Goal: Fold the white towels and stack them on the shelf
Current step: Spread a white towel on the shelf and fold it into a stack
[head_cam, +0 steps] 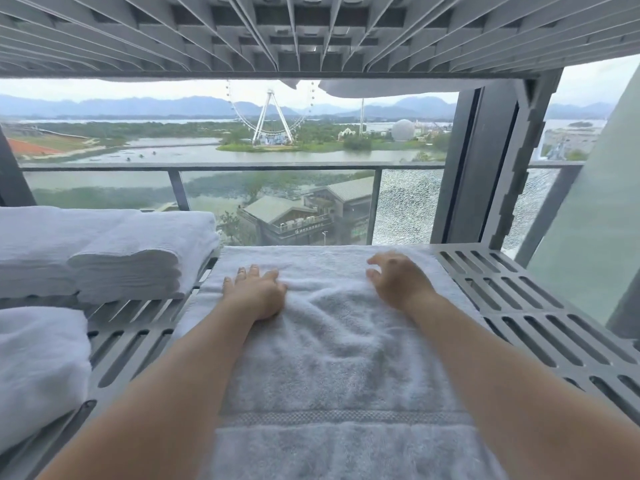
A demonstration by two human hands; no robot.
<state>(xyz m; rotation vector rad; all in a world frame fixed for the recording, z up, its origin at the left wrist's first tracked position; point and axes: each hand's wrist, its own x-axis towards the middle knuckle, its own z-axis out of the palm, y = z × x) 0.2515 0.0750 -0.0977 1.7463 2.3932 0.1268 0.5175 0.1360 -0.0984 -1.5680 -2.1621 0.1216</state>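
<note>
Pressing my left hand (256, 292) flat on the towel (332, 344), I keep its fingers loosely spread. My right hand (398, 278) rests beside it, fingers curled, pinching nothing. Folded towels (114, 258) sit left on the shelf (519, 303).

Both hands (258, 292) (401, 282) outstretched, seemingly unclenched

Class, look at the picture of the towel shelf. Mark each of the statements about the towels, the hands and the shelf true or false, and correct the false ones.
1. Both hands rest on the towel spread on the shelf. True: left hand, right hand.
2. Folded towels are stacked to the right of the hands. False: they sit to the left; the right part of the shelf is bare slats.
3. The spread towel is blue. False: it is white.
4. A woven band crosses the spread towel near its close end. True.
5. The right hand grips a towel lifted in the air. False: its fingers are open over the flat towel.
</note>
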